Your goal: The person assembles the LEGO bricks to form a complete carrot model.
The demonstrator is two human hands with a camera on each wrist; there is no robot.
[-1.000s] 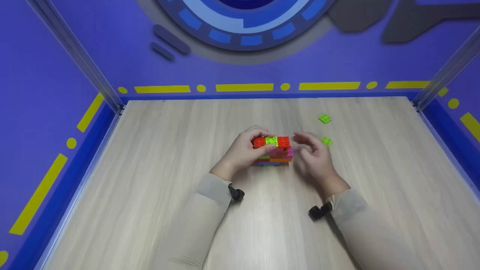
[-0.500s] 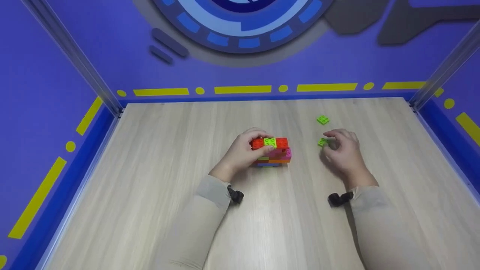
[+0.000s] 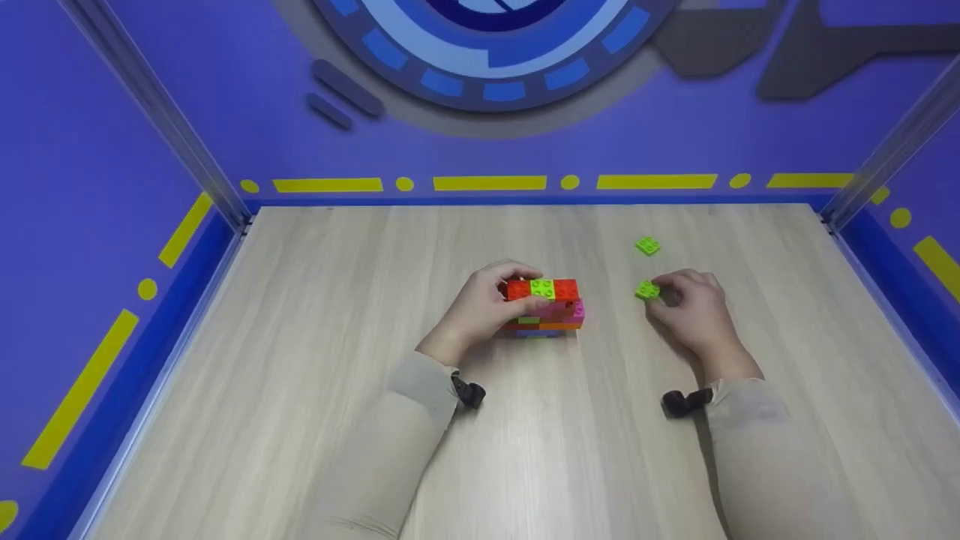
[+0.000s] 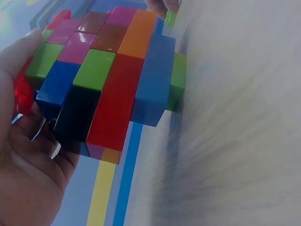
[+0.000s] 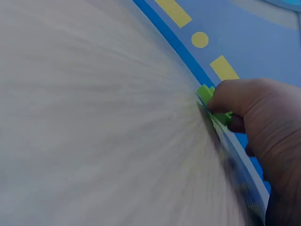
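My left hand (image 3: 480, 307) grips a stack of toy building bricks (image 3: 559, 309), thumb on the near side and fingers behind. Its top row, seen from the head, is red with a lime-green piece in the middle. Pink, orange, blue, red, black and green bricks show on its side in the left wrist view, with a small green brick (image 4: 178, 80) at the bottom. To the right, my right hand (image 3: 697, 315) pinches a lime-green four-stud brick (image 3: 646, 290) between thumb and forefinger, close over the table. Its fingers hide part of that brick in the right wrist view.
Another lime-green brick (image 3: 647, 246) lies on the wooden table (image 3: 337, 300), just beyond the pinched one. Blue panels (image 3: 510, 150) with yellow markings wall in the table at the back and both sides.
My right hand has moved right, away from the stack, to the nearer green brick and now pinches it. The left hand keeps its grip on the stack.
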